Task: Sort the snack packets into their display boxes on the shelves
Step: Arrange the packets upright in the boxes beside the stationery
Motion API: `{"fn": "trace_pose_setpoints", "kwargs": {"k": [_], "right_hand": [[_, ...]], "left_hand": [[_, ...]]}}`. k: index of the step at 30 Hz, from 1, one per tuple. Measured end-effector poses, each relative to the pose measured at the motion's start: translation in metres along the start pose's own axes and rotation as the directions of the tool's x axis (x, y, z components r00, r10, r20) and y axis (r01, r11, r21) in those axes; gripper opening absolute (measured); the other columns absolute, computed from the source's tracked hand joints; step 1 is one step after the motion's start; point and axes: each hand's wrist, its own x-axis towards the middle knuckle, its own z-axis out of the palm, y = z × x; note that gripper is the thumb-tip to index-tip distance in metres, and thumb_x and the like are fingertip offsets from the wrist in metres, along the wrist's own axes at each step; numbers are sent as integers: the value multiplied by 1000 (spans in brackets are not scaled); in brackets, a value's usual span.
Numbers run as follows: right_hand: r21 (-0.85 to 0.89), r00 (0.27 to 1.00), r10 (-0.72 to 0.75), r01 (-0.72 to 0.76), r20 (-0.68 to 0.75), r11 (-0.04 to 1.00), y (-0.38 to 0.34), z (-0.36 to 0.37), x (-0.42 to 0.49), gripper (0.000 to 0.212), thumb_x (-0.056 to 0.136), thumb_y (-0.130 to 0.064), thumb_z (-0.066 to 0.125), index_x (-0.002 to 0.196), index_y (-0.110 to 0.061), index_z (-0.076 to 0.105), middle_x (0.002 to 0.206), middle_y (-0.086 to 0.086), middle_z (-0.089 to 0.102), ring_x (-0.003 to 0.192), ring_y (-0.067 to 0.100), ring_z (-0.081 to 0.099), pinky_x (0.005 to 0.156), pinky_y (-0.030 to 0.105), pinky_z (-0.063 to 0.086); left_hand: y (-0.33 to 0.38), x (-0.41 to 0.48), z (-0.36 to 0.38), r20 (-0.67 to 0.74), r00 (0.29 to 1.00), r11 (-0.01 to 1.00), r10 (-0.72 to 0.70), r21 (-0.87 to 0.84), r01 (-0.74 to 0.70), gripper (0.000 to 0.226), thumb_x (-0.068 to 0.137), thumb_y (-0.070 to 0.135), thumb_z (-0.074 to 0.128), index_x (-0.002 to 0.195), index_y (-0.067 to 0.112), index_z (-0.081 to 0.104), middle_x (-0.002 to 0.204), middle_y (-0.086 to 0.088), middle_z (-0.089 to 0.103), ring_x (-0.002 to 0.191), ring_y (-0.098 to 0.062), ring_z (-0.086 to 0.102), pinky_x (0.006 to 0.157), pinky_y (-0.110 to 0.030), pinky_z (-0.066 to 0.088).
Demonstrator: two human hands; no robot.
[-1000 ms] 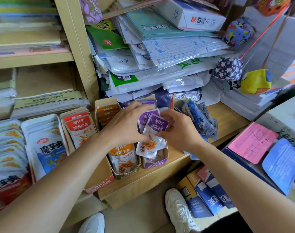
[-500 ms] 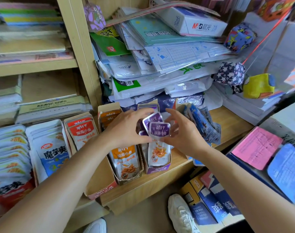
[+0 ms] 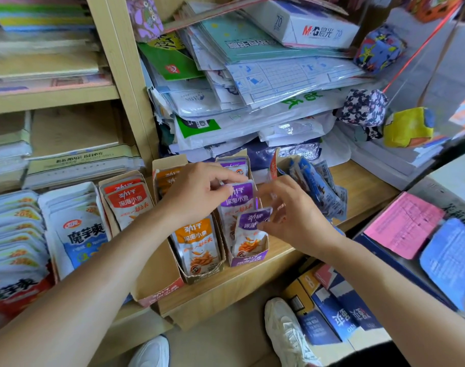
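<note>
A: Cramped shop corner, this one. There's a wooden shelf with stacked paper goods heaped at the back and a row of open cartons along the front. Where are the hands?

B: Both are over the purple display box. The right hand has thumb and fingertips pinched on the top corner of the front purple packet. That packet stands upright at the front of the box, bottom end down inside. The left hand is curled, thumb and forefinger nipping the top edge of the rear purple packet. By the look of it, it's holding that row back to make room.

A: So which step is this?

B: I'd call it seating a purple packet in its own box. The colours match, so the sort looks right. Just beside it on the left, the orange display box shows an orange packet facing out. The red packets are further left again.

A: And next?

B: My read: press the front packet down flush and release both hands. Then it's a reach to the right for the blue packets, which spill in a messy fan just past the purple box. They look thin and slippery, so they'll want gathering and squaring before they stand in a row.
</note>
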Motion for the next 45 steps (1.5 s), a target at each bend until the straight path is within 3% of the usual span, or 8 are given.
{"fn": "trace_pose_setpoints", "kwargs": {"k": [3, 12, 20, 26, 29, 35, 41, 45], "right_hand": [[104, 997, 71, -69, -20, 992, -3, -1, -5, 77, 75, -8, 86, 140, -26, 48, 121, -14, 54, 76, 5, 60, 65, 17, 52], [-160, 989, 26, -2, 149, 987, 4, -14, -8, 23, 77, -30, 86, 96, -24, 73, 95, -15, 64, 89, 0, 53, 70, 11, 37], [-132, 985, 71, -51, 157, 990, -4, -10, -9, 25, 79, -24, 83, 94, -20, 63, 138, -5, 58, 125, 12, 53, 101, 35, 48], [30, 985, 58, -64, 164, 998, -10, -15, -15, 52, 72, -20, 89, 108, -23, 51, 97, -10, 66, 90, 5, 63, 79, 29, 53], [-10, 972, -3, 6, 235, 1000, -9, -19, -21, 47, 75, -20, 88, 112, -23, 59, 98, -11, 66, 89, 7, 64, 76, 28, 54], [-75, 971, -78, 97, 227, 992, -4, -17, -33, 33, 77, -20, 84, 101, -34, 67, 102, -17, 55, 95, 9, 60, 79, 17, 48], [-70, 991, -113, 118, 69, 991, -2, -8, -34, 63, 78, -24, 84, 133, -21, 54, 142, -10, 45, 129, 7, 49, 101, 22, 45], [-165, 984, -91, 117, 156, 979, -2, -3, -39, 82, 80, -27, 81, 150, -29, 39, 140, -15, 50, 130, 4, 45, 107, 22, 40]], "left_hand": [[2, -3, 2, 223, 974, 999, -38, 6, 38, 26, 95, 18, 68, 115, 31, 75, 105, 13, 76, 93, 3, 67, 81, -24, 56], [-2, -4, 10, 151, 989, 850, -12, 522, -70, 30, 100, 35, 55, 128, 33, 67, 112, 12, 70, 102, -17, 46, 87, -36, 35], [1, -2, 12, 69, 997, 951, -26, 308, 4, 13, 81, 40, 81, 86, 34, 71, 86, 24, 56, 98, -12, 47, 92, -36, 32], [6, -2, -18, 470, 882, 999, 21, 24, -37, 9, 86, 33, 79, 89, 40, 74, 97, 25, 70, 103, 3, 60, 98, -27, 42], [5, -1, -20, 358, 933, 997, -17, -64, 42, 21, 94, 27, 69, 114, 34, 74, 96, 18, 72, 98, 1, 64, 89, -20, 44], [0, -5, -3, 280, 947, 818, -156, 574, -35, 42, 103, 49, 43, 144, 41, 49, 131, 13, 56, 117, -13, 34, 94, -41, 23], [14, -3, -11, 415, 896, 963, -155, 267, 43, 20, 99, 45, 55, 102, 65, 55, 111, 12, 52, 119, -10, 33, 99, -36, 21], [19, -6, -22, 595, 793, 988, -132, 14, 154, 22, 97, 38, 55, 104, 39, 75, 104, 18, 67, 102, 13, 52, 103, -28, 27]]}}
